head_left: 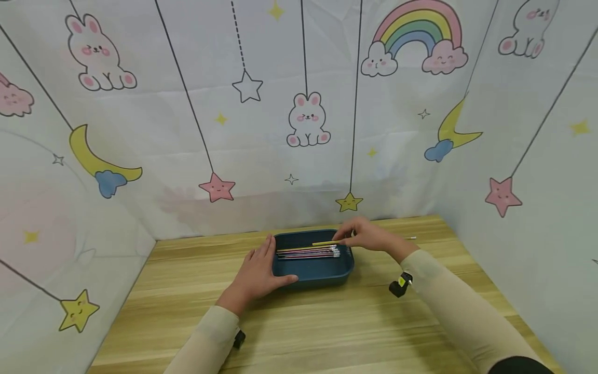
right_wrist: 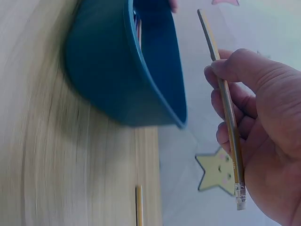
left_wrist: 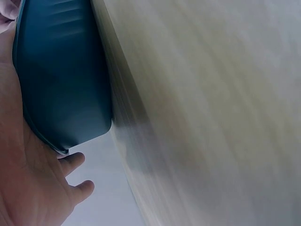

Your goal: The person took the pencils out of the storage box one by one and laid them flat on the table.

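Observation:
A dark blue plastic tray [head_left: 313, 283] stands on the table, several striped pencils [head_left: 308, 253] with white erasers lying side by side in it. My left hand [head_left: 259, 270] rests against its left end, fingers straight along the side and thumb along the front rim; the left wrist view shows the palm beside the tray wall [left_wrist: 66, 75]. Over the tray's right back corner, my right hand [head_left: 364, 234] pinches a yellow pencil [right_wrist: 228, 108] between thumb and fingers. Its unsharpened-looking end points left above the tray, and the eraser end lies toward the palm.
Another pencil [right_wrist: 139, 205] lies on the table to the right of the tray, its white eraser [head_left: 413, 238] showing past my right wrist. Close behind the tray hangs a white cloth backdrop [head_left: 261, 208] with printed rabbits and stars, continuing along both sides of the wooden table [head_left: 317, 332].

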Demonstrator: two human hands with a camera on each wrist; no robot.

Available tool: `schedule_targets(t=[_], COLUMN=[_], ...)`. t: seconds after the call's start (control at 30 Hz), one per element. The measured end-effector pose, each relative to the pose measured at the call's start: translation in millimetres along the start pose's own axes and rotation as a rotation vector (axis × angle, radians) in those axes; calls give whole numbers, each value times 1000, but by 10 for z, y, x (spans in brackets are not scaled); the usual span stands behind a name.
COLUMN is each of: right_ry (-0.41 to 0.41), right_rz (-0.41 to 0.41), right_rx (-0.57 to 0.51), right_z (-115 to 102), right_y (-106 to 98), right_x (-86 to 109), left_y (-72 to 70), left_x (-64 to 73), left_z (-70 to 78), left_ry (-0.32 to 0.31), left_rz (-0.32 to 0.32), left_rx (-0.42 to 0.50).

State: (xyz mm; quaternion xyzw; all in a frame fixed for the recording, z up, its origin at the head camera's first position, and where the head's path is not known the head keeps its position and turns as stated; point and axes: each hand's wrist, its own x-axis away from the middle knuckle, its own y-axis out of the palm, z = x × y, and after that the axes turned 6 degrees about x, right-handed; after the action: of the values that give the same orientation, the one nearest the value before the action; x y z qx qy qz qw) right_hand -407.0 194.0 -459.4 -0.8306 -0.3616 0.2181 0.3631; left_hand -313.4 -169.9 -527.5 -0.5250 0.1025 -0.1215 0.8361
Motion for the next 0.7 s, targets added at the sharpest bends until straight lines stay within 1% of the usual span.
schedule_targets(t=[0.13, 0.27, 0.47, 0.57, 0.7], right_ry=[1, 27, 96, 133, 163], right_rz=[14, 21, 39, 48, 47], right_rx=[7, -8, 16, 46, 63], right_z=[84, 152, 270, 343, 436], right_y=[-82, -170, -289, -344, -411], right_x=[111, 240, 427, 512, 620], left_y=[-5, 5, 15, 19, 31], left_x=[11, 11, 15, 9, -4], left_z=[10, -1, -15, -20, -26], left_ry=[5, 7, 18, 13, 6], left_rz=[11, 14, 15, 10, 4], left_rx=[10, 4, 0, -10, -19])
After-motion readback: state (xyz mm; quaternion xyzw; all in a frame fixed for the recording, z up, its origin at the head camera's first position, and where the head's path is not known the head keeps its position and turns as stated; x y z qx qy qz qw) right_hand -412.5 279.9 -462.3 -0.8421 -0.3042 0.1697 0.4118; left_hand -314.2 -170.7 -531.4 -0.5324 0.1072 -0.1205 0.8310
